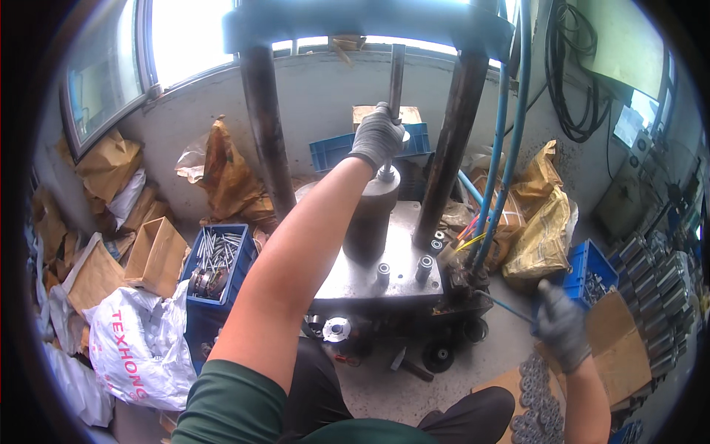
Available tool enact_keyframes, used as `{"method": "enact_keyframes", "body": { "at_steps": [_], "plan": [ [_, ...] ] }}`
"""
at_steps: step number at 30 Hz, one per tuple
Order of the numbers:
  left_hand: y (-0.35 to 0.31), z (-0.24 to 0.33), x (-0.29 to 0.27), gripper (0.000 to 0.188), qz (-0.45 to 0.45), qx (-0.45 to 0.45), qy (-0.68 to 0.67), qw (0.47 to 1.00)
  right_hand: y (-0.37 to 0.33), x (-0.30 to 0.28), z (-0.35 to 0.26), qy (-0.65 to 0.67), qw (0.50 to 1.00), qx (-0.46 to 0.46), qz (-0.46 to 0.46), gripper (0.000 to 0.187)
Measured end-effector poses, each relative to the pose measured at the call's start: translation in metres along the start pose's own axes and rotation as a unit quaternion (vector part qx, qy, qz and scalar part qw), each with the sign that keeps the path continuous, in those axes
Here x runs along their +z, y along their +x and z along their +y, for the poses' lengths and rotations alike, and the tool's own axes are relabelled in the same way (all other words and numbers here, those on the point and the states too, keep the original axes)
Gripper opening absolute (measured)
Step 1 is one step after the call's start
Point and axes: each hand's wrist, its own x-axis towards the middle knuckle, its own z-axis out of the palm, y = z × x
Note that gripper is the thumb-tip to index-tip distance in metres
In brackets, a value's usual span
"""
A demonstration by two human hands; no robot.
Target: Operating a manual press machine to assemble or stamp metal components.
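My gloved left hand (pixel 379 138) reaches up between the press posts. Its fingers are closed at the lower end of an upright metal rod (pixel 397 78); the contact itself is partly hidden. A bright round metal part shows beside the fist. Below it, a thin shaft (pixel 386 175) rises from a thick metal cylinder (pixel 367 229) on the press's steel plate (pixel 403 285). Several small bearings (pixel 424 268) stand on that plate. My gloved right hand (pixel 563 325) is out to the right, between a blue crate (pixel 588 277) and an open cardboard box (pixel 617 344). Motion smears its fingers.
Two dark press posts (pixel 266 133) flank the plate. Blue hoses (pixel 506 140) run down at the right. A crate of metal pins (pixel 220 255) stands left, beside a white sack (pixel 140 340). Stacked grey metal rings (pixel 538 407) and a hammer (pixel 409 365) lie low down.
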Motion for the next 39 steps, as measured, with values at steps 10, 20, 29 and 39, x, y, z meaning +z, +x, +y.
{"method": "enact_keyframes", "body": {
  "at_steps": [10, 20, 29, 39],
  "plan": [
    [0.0, -0.004, 0.006, 0.018, 0.031, 0.005, 0.001, 0.999, -0.039, 0.01, 0.006, -0.005, 0.988, -0.003, -0.151, 0.046],
    [-0.001, -0.005, 0.005, 0.017, 0.038, 0.027, 0.006, 0.999, -0.089, 0.026, 0.006, -0.05, 0.894, -0.027, -0.445, 0.039],
    [0.002, -0.005, 0.004, 0.022, 0.024, 0.017, 0.016, 0.999, -0.081, 0.017, 0.002, -0.065, 0.878, -0.043, -0.473, 0.029],
    [-0.001, -0.002, 0.002, 0.022, 0.016, 0.004, 0.012, 1.0, -0.084, 0.02, 0.008, -0.072, 0.899, -0.033, -0.43, 0.032]
  ]
}}
